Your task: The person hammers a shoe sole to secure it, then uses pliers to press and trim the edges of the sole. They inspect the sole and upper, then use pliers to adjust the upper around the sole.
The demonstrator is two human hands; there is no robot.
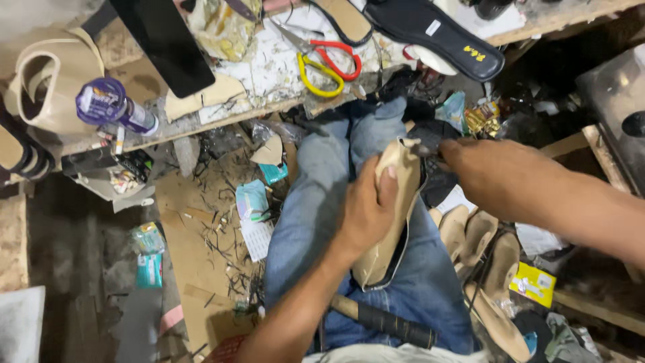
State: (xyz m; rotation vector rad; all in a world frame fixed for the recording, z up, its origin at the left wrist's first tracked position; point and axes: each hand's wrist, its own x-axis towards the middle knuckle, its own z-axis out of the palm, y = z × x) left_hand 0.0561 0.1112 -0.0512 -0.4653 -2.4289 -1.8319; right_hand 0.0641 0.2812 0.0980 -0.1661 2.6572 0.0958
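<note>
Hands first: my left hand (366, 215) is wrapped around a tan shoe sole piece (393, 208), thumb pressed flat on its face, holding it upright over my lap in blue jeans (410, 289). My right hand (494, 178) is closed at the piece's top edge, pinching something small and dark there; I cannot tell what it is, a blade or a tool tip.

Risk, as I judge it: if that is a cutting edge, my left thumb sits close below it, and a slip down the tan face would meet the thumb. The piece is braced only by my grip and knee, so a hard pull could twist it loose.

A wooden-handled tool (383, 321) with black wrapped grip lies across my thighs, unsecured; shifting my legs could roll it to the floor.

To my right, more tan soles (480, 242) are stacked by my knee. On the surface (269, 77) ahead, red and yellow scissors (326, 64) lie open-bladed near the edge, beside a purple spray can (111, 104) on its side and a black sole (437, 33). Scraps litter the floor (201, 235).
</note>
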